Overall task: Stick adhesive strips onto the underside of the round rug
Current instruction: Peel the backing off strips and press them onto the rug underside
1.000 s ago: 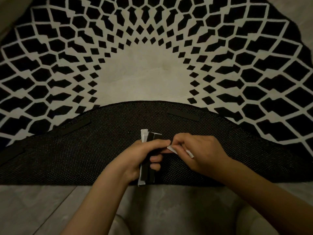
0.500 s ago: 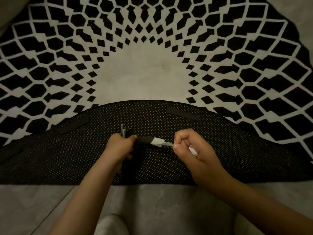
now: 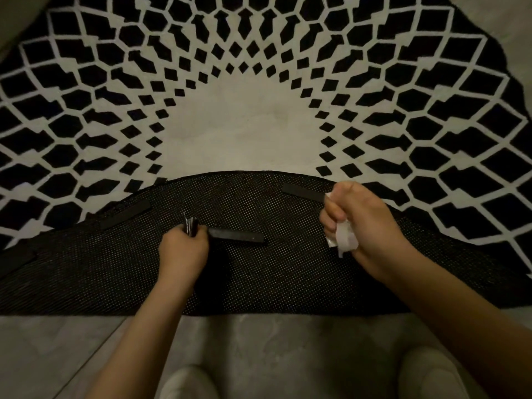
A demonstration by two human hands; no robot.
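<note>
Head view: left hand [image 3: 184,251] clenches spare strips [image 3: 190,226] and one black strip [image 3: 236,236] extending rightward over the rug's folded underside [image 3: 288,272]; right hand [image 3: 362,223] grasps white backing paper [image 3: 345,237] near the fold's edge.

Grey floor [image 3: 72,341]; pale knees [image 3: 187,384] at bottom edge.

The near edge of the round rug [image 3: 259,116] is folded over, and its dotted black underside [image 3: 288,272] is exposed. A black adhesive strip [image 3: 236,235] is held above the underside by the left hand [image 3: 184,249], together with a bundle of spare strips [image 3: 190,224]. White backing paper [image 3: 345,237] is clenched in the right hand [image 3: 362,223]. Two strips [image 3: 302,192] [image 3: 125,215] are already stuck near the underside's far edge.
</note>
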